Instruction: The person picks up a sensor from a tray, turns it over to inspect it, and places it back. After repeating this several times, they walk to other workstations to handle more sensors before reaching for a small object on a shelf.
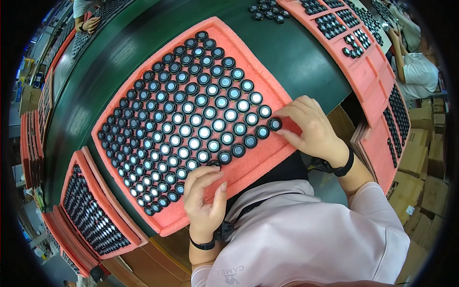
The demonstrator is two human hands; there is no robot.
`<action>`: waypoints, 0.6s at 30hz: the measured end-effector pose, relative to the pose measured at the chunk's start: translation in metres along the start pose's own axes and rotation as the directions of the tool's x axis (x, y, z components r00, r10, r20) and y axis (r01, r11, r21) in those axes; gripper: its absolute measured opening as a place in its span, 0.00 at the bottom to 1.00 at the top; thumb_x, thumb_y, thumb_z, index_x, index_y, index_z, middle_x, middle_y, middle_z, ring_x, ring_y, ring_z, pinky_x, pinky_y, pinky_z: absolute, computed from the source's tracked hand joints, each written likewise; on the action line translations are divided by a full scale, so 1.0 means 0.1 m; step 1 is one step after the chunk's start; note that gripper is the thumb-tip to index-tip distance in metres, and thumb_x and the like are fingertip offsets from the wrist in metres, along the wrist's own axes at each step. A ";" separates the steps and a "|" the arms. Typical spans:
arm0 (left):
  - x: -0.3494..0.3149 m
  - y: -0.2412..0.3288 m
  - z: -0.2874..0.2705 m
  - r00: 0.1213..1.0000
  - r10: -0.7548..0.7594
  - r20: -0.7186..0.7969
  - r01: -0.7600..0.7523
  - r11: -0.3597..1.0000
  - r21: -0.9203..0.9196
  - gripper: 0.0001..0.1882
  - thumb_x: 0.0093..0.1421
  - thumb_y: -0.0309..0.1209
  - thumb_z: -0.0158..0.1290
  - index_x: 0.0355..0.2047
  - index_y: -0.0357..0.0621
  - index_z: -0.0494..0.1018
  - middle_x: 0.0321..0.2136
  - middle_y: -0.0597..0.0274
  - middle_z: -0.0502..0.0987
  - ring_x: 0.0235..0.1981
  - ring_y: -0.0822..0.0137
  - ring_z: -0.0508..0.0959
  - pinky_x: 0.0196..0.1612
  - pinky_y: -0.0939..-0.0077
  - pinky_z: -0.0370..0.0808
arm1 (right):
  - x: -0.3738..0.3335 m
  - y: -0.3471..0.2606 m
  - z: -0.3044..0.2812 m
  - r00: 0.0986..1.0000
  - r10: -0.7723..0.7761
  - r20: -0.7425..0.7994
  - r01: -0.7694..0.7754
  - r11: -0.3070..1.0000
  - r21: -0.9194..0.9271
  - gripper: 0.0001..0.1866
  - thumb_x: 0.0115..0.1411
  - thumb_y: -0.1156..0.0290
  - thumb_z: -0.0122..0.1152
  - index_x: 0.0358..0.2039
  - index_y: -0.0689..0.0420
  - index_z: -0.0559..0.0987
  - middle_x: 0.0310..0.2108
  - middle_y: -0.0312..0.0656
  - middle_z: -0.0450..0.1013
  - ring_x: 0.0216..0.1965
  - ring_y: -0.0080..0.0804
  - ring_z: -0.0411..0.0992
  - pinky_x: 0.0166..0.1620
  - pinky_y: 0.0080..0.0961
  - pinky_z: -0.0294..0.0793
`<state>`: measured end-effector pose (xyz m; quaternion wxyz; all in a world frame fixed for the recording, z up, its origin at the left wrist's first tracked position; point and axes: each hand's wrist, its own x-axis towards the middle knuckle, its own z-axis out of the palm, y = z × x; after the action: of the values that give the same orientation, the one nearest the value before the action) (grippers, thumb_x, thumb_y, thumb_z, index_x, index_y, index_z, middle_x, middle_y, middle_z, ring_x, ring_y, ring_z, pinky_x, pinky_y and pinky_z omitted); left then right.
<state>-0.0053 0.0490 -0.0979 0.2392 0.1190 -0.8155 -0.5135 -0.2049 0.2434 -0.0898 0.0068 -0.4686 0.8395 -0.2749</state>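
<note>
A pink foam tray (248,171) lies in front of me, filled with rows of small round black parts (218,125) with pale, shiny centres. At the tray's right edge, my right hand (311,126) has its thumb and index finger on either side of a darker round black part (275,124) at the end of a row. By the near edge, my left hand (205,198) is over bare foam, its thumb apart from the bent fingers. Its fingertips reach another round part (213,163), which they partly cover. Both wrists wear black bands.
A green work surface (306,62) runs beneath the tray. A loose cluster of round parts (267,10) sits at the far side. More pink trays stand at right (368,79) and lower left (136,228). Other people (418,71) work nearby. Cardboard boxes (420,186) are stacked at right.
</note>
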 end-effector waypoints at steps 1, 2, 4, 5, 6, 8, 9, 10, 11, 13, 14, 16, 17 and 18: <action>-0.01 0.00 -0.01 1.000 -0.009 -0.001 0.009 1.000 0.001 0.11 0.48 0.16 0.57 0.34 0.34 0.74 0.36 0.52 0.75 0.38 0.59 0.76 0.42 0.71 0.73 | 0.03 0.02 -0.02 1.000 -0.005 -0.002 0.005 1.000 -0.001 0.16 0.46 0.72 0.67 0.37 0.55 0.77 0.33 0.40 0.72 0.38 0.40 0.68 0.43 0.33 0.65; -0.01 -0.01 -0.01 1.000 -0.017 0.001 0.017 1.000 -0.001 0.11 0.48 0.16 0.57 0.34 0.35 0.74 0.36 0.52 0.75 0.38 0.59 0.76 0.42 0.71 0.73 | 0.04 0.05 -0.06 1.000 -0.001 -0.004 0.001 1.000 -0.005 0.16 0.46 0.73 0.67 0.38 0.56 0.77 0.34 0.41 0.72 0.39 0.41 0.68 0.44 0.33 0.66; -0.01 -0.02 -0.03 1.000 -0.022 0.002 0.022 1.000 0.004 0.11 0.48 0.16 0.57 0.34 0.35 0.74 0.36 0.52 0.75 0.37 0.59 0.76 0.42 0.71 0.72 | 0.10 0.14 -0.13 1.000 0.005 -0.008 -0.005 1.000 -0.011 0.17 0.46 0.75 0.67 0.39 0.57 0.76 0.36 0.43 0.72 0.40 0.43 0.69 0.46 0.34 0.67; -0.01 -0.04 -0.02 0.999 -0.031 0.008 0.031 0.999 0.011 0.11 0.48 0.16 0.57 0.34 0.35 0.74 0.36 0.52 0.75 0.37 0.59 0.76 0.42 0.71 0.72 | 0.12 0.22 -0.14 1.000 0.007 -0.011 -0.007 1.000 -0.013 0.17 0.46 0.75 0.67 0.39 0.57 0.76 0.36 0.43 0.72 0.40 0.43 0.69 0.46 0.34 0.67; -0.02 -0.04 -0.03 0.999 -0.041 0.010 0.041 0.999 0.021 0.11 0.48 0.16 0.57 0.34 0.35 0.74 0.36 0.53 0.75 0.37 0.59 0.76 0.42 0.71 0.72 | 0.18 0.29 -0.16 0.999 -0.005 -0.035 0.004 0.999 -0.032 0.17 0.47 0.75 0.66 0.40 0.58 0.76 0.37 0.44 0.72 0.40 0.44 0.69 0.46 0.35 0.68; -0.03 -0.04 -0.05 0.999 -0.043 0.005 0.042 0.999 0.022 0.11 0.48 0.16 0.57 0.34 0.35 0.74 0.36 0.53 0.75 0.37 0.58 0.76 0.42 0.71 0.72 | 0.32 0.47 -0.19 0.996 -0.029 -0.082 0.023 0.997 -0.072 0.17 0.49 0.74 0.65 0.41 0.59 0.75 0.38 0.45 0.72 0.41 0.44 0.70 0.47 0.35 0.69; -0.03 -0.04 -0.05 0.999 -0.044 0.006 0.044 0.999 0.018 0.10 0.48 0.17 0.57 0.34 0.35 0.74 0.36 0.53 0.75 0.37 0.58 0.76 0.42 0.71 0.72 | 0.38 0.58 -0.21 0.996 -0.030 -0.084 0.023 0.997 -0.075 0.17 0.49 0.74 0.65 0.41 0.59 0.75 0.38 0.45 0.72 0.41 0.44 0.70 0.47 0.35 0.69; -0.03 -0.04 -0.05 0.999 -0.045 0.007 0.045 0.999 0.014 0.10 0.48 0.17 0.57 0.34 0.35 0.75 0.36 0.53 0.75 0.37 0.58 0.76 0.42 0.71 0.72 | 0.46 0.70 -0.22 0.997 -0.013 -0.080 0.004 0.994 -0.114 0.18 0.50 0.73 0.64 0.43 0.59 0.75 0.40 0.46 0.72 0.42 0.44 0.70 0.48 0.35 0.69; -0.03 -0.04 -0.06 0.999 -0.043 0.005 0.043 0.999 0.014 0.10 0.48 0.17 0.57 0.34 0.35 0.75 0.36 0.53 0.75 0.37 0.58 0.76 0.42 0.71 0.72 | 0.54 0.84 -0.22 0.997 0.003 -0.076 -0.015 0.989 -0.149 0.18 0.52 0.73 0.63 0.45 0.60 0.74 0.41 0.46 0.72 0.42 0.44 0.70 0.48 0.34 0.70; -0.04 -0.03 -0.08 0.999 -0.040 0.003 0.040 0.999 0.028 0.11 0.48 0.17 0.57 0.34 0.35 0.75 0.36 0.53 0.75 0.37 0.58 0.76 0.42 0.71 0.72 | 0.73 1.17 -0.22 0.994 -0.011 -0.109 -0.009 0.983 -0.181 0.19 0.52 0.72 0.63 0.46 0.59 0.74 0.42 0.46 0.71 0.43 0.43 0.70 0.48 0.34 0.70; -0.04 -0.02 -0.09 0.999 -0.037 0.004 0.037 0.999 0.033 0.11 0.48 0.17 0.57 0.34 0.35 0.75 0.36 0.53 0.75 0.37 0.58 0.76 0.42 0.71 0.72 | 0.83 1.32 -0.23 0.990 -0.022 -0.141 -0.009 0.977 -0.213 0.20 0.53 0.70 0.63 0.47 0.59 0.74 0.42 0.47 0.71 0.44 0.43 0.70 0.48 0.34 0.71; -0.05 -0.02 -0.10 0.999 -0.034 0.001 0.034 0.999 0.034 0.11 0.48 0.17 0.57 0.34 0.35 0.75 0.36 0.53 0.75 0.37 0.58 0.76 0.42 0.71 0.72 | 1.07 1.56 -0.23 0.989 0.009 -0.145 -0.050 0.959 -0.278 0.20 0.54 0.69 0.62 0.48 0.58 0.74 0.43 0.48 0.71 0.44 0.44 0.70 0.48 0.34 0.71; -0.06 -0.02 -0.10 1.000 -0.031 0.000 0.031 0.999 0.031 0.11 0.48 0.17 0.57 0.34 0.35 0.75 0.36 0.53 0.75 0.37 0.58 0.76 0.42 0.71 0.72 | 1.17 1.65 -0.23 0.988 0.043 -0.151 -0.094 0.935 -0.342 0.21 0.54 0.68 0.62 0.49 0.58 0.73 0.44 0.48 0.70 0.45 0.45 0.70 0.49 0.35 0.71; -0.06 -0.02 -0.10 1.000 -0.027 0.003 0.027 0.999 0.028 0.11 0.48 0.17 0.57 0.34 0.35 0.75 0.36 0.52 0.75 0.37 0.58 0.76 0.42 0.71 0.72 | 1.25 1.72 -0.22 0.987 0.043 -0.154 -0.094 0.935 -0.343 0.21 0.54 0.68 0.62 0.49 0.58 0.73 0.44 0.48 0.70 0.45 0.45 0.70 0.49 0.35 0.71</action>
<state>0.0047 0.0427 -0.0974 0.2292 0.1325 -0.8212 -0.5056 -0.4157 0.2249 -0.1210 -0.1274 -0.4117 0.8891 -0.1542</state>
